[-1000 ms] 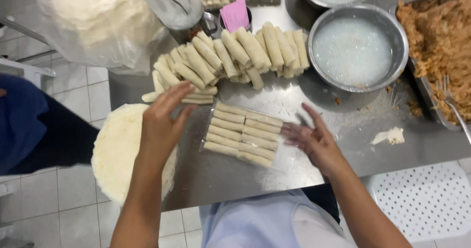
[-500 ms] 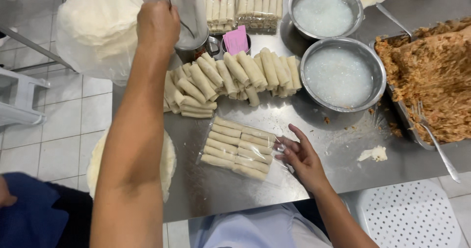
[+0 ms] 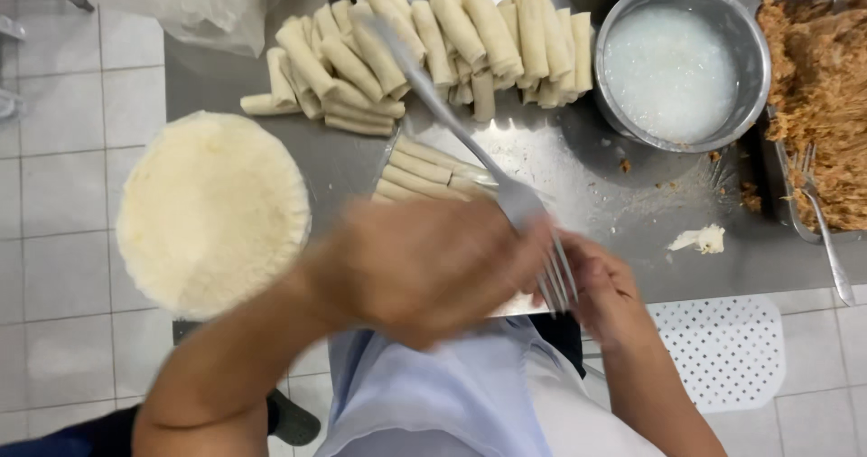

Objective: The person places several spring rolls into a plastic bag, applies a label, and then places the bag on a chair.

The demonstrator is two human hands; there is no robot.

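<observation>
My left hand (image 3: 424, 267), blurred, is low over the steel table's (image 3: 632, 213) front edge, shut on a metal fork (image 3: 452, 118) near its neck. The handle points up and left, and the tines hang down beside my right hand (image 3: 607, 287). That hand rests at the table edge, its fingers right by the tines and too blurred to read. A flat pack of pale rolls (image 3: 424, 166) lies just beyond both hands, its near part hidden by my left hand. A loose pile of rolled spring rolls (image 3: 452, 32) lies farther back.
A round stack of pale wrappers (image 3: 212, 209) sits at the left edge. A steel bowl (image 3: 751, 60) of white paste and a tray of brown shredded filling (image 3: 826, 96) with a second fork (image 3: 817, 213) stand at the right. A dough scrap (image 3: 700, 238) lies nearby.
My left hand came down from the container at the back with a fork in it. It now sits in front of the pack of rolls, close to my right hand.
</observation>
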